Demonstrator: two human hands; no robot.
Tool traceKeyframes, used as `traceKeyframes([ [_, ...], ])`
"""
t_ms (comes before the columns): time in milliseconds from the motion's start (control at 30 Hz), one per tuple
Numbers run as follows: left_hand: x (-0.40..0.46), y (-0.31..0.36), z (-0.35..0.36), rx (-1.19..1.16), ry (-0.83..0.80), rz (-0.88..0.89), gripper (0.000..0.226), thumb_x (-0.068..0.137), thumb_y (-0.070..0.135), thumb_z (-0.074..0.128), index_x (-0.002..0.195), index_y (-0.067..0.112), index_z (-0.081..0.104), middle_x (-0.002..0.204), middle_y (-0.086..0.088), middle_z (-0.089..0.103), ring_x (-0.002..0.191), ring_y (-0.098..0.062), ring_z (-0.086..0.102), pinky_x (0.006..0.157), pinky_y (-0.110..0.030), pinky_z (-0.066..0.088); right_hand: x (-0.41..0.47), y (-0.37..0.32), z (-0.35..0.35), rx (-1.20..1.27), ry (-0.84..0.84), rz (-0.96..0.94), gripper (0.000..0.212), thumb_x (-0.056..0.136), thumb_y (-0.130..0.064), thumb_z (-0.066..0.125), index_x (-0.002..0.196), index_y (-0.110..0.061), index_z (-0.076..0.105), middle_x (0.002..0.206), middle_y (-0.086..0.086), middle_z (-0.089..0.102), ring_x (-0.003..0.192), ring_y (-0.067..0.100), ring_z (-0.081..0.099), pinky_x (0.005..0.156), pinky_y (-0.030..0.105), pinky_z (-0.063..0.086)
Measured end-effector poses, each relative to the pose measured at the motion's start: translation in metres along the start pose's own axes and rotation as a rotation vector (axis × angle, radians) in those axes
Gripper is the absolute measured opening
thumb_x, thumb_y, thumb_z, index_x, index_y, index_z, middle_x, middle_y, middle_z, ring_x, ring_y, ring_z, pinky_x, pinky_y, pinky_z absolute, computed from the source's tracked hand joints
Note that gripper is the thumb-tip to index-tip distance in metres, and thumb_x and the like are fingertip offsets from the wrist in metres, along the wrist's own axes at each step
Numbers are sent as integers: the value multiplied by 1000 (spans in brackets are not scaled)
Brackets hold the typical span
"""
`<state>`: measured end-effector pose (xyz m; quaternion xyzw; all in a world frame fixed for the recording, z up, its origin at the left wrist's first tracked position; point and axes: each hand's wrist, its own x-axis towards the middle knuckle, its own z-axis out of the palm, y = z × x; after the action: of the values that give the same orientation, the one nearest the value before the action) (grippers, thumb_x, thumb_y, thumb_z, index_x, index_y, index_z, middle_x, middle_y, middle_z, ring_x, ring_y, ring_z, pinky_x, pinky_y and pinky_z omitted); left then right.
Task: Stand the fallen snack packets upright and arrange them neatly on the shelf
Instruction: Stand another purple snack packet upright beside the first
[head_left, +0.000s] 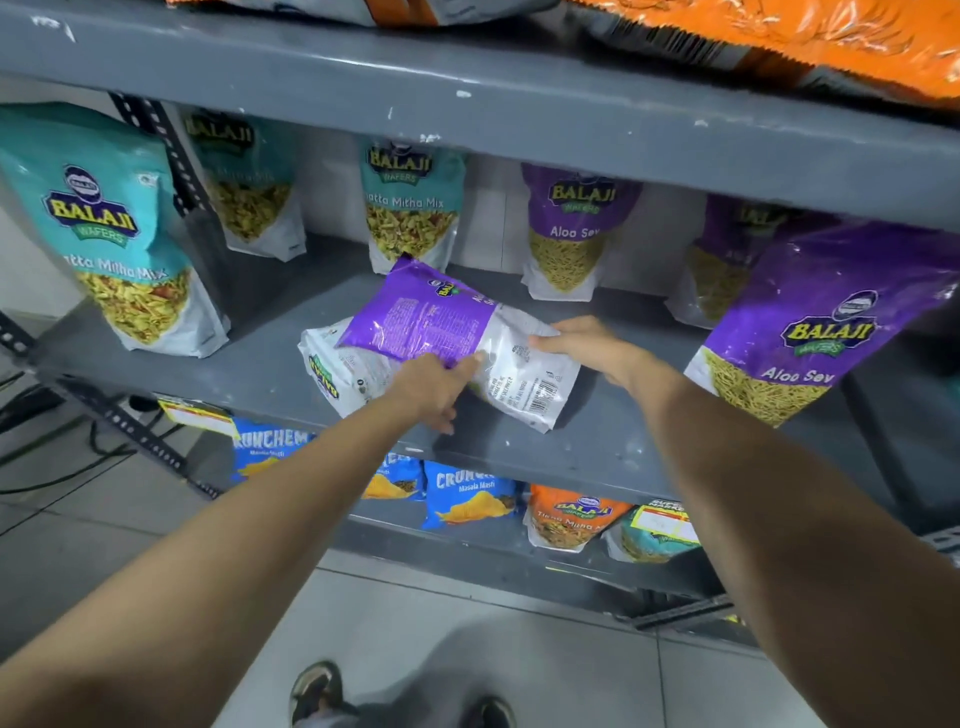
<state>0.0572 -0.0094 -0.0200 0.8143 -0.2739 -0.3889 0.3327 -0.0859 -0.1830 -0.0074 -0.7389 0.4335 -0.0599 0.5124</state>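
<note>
The fallen purple packet (421, 322) lies flat mid-shelf, atop a second fallen packet (332, 369). Your right hand (582, 345) pinches its white bottom edge; your left hand (434, 387) presses its near side, fingers partly curled, grip not fully closed. Judgement: light, crinkly, slippery film, loose contents. Take both side seams, tip it up. Standing purple packets (576, 228) wait behind on the grey shelf (597, 441).

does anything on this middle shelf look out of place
Yes. A purple packet lies flat, back side up, across a fallen white packet mid-shelf, with both hands, left and right, on it. The packets around them stand upright.
</note>
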Motion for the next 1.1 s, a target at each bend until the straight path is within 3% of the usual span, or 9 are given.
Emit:
traceKeyframes([
  [100,13,6,19,-309,56,-36,59,82,57,66,99,1,56,95,-16,68,76,-31,72,74,-43,63,-4,3,-3,-12,-63,75,39,78,-36,77,104,-9,66,94,3,72,86,18,67,67,22,46],
  [200,15,7,34,-307,94,-26,45,75,55,75,71,15,52,79,-4,62,75,-29,65,82,-43,60,-2,14,-5,60,-97,134,52,70,-39,82,109,-11,60,105,8,74,97,23,70,89,34,54],
  [300,24,5,39,-407,136,20,47,52,55,78,73,19,58,99,-12,73,94,-31,71,88,-48,58,-6,23,-12,117,-84,145,76,51,-48,90,113,-16,58,107,4,74,98,20,71,98,39,52],
  [367,28,8,37,-387,158,82,41,57,46,82,79,17,65,104,-13,75,96,-30,71,89,-48,58,-10,25,-18,176,-120,121,75,46,-44,92,110,-15,66,104,5,77,99,21,72,100,42,51],
  [467,22,25,27,-379,194,272,30,71,25,84,96,13,72,101,-12,76,89,-23,70,90,-46,57,-18,24,-26,293,-69,12,47,66,-14,85,110,-9,69,107,10,76,96,20,72,93,37,55],
  [567,29,35,16,-363,161,464,44,67,21,86,107,9,73,105,-10,76,92,-16,68,94,-45,55,-23,24,-28,333,22,-86,52,71,7,77,119,-6,61,107,6,74,94,15,72,77,25,57],
  [667,49,31,17,-270,159,482,63,53,36,87,106,4,73,105,-11,76,96,-19,70,93,-44,56,-23,36,-17,281,184,-108,66,60,9,84,118,-8,56,107,4,70,95,14,68,82,26,57],
  [933,44,35,28,-164,203,454,36,74,22,82,104,5,73,93,-5,74,84,-17,68,87,-39,57,-21,55,-2,354,276,-77,79,54,5,88,123,-8,52,111,4,70,97,15,69,78,26,57],
  [1100,39,31,32,-104,293,304,33,79,40,75,62,17,58,73,-10,73,72,-28,71,78,-37,58,-25,58,-8,488,170,-44,66,63,28,62,116,-10,53,108,13,69,103,31,66,90,45,55],
])
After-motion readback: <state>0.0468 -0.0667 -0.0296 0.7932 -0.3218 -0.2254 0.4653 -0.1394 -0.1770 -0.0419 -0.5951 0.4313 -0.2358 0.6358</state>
